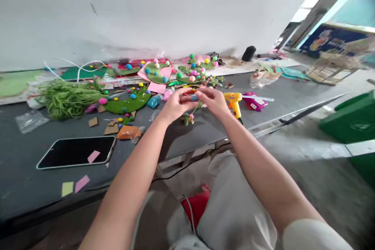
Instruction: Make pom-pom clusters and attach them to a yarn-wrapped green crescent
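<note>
Bare forearms [133, 191] lead to the left hand [177, 104] and right hand [215, 101], which together pinch a small blue piece [193, 98] above the dark worktop [299, 91], between a yellow glue gun [234, 104] and a green felt shape [137, 104] bearing colourful pompoms [133, 96].

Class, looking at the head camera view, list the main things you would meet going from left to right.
Phone → orange packet → left hand → right hand → yellow glue gun → purple item → green bin.
</note>
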Motion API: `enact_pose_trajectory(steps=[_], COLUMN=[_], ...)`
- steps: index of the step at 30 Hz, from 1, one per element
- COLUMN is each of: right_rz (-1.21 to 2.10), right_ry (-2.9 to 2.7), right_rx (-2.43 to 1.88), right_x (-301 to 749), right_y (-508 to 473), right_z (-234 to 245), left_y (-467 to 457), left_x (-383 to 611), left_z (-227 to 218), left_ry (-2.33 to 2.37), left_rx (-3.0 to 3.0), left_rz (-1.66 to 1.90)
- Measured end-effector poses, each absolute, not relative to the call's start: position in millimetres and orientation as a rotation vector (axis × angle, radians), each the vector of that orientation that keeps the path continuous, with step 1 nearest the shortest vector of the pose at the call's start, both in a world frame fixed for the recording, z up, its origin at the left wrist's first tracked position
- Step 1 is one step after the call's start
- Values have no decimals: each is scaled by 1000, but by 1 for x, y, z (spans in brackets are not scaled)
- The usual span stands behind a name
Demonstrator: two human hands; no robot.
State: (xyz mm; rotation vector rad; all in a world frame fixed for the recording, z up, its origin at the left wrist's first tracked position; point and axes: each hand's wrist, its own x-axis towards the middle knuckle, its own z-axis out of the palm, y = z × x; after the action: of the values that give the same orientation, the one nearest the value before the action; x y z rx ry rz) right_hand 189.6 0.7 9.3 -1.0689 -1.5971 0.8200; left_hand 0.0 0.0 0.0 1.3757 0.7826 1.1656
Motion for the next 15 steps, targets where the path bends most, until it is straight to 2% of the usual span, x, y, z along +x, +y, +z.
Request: enact_pose_trajectory(steps=[4,15], right_rz=[865,1044], right_ry=[-1723,-1542], right_rx=[-1034,-1048], right_x=[177,184], right_y=[-2,0], right_z=[7,17], left_y=[-2,-10], left_x=[-2,-13], left_z=[-2,2], left_ry=[845,859], left_rx=[1384,1398], left_rz=[1162,1250])
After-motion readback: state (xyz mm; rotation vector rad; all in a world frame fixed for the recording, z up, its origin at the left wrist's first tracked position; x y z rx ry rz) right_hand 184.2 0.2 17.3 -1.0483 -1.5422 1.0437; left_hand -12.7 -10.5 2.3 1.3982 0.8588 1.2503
